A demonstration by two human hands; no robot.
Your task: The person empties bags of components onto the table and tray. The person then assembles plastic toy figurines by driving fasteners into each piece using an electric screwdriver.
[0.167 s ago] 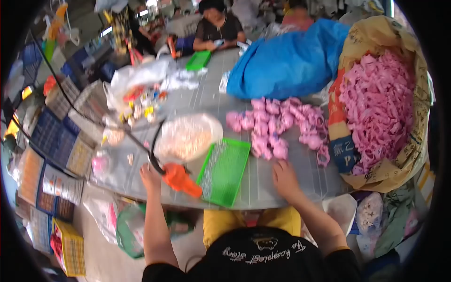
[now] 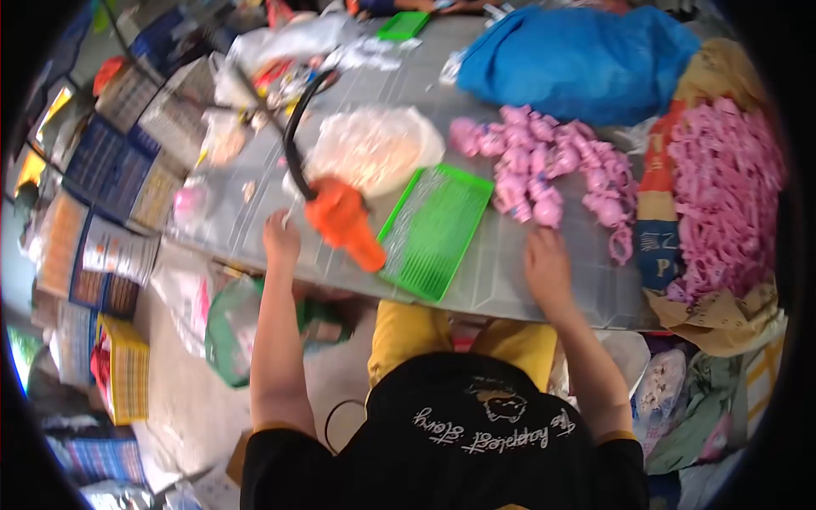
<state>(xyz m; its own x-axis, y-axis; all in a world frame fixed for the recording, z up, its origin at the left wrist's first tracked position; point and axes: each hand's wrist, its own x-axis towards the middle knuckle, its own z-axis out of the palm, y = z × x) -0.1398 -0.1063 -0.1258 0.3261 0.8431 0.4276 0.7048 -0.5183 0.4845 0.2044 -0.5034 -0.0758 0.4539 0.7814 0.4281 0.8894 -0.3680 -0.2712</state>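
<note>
My left hand is at the table's front left, fingers closed together, with a small pale bit at the fingertips that I cannot make out. Right of it, an orange tool with a black curved cable stands in front of the camera. My right hand rests on the table, fingers stretched forward to the near end of the pink plastic figures. Between the hands lies a green ridged tray with small clear bits along its left side. Behind it is a clear plastic bag of small pale pieces.
A blue sack lies at the back. At right stands a woven sack full of pink parts. Small coloured pieces and white bags sit back left. Stacked crates line the left. Another person's arms show at the far edge.
The camera has tipped downward, so the table sits higher in view and the co-worker is mostly cut off. Both hands stay in nearly the same places on the table.
</note>
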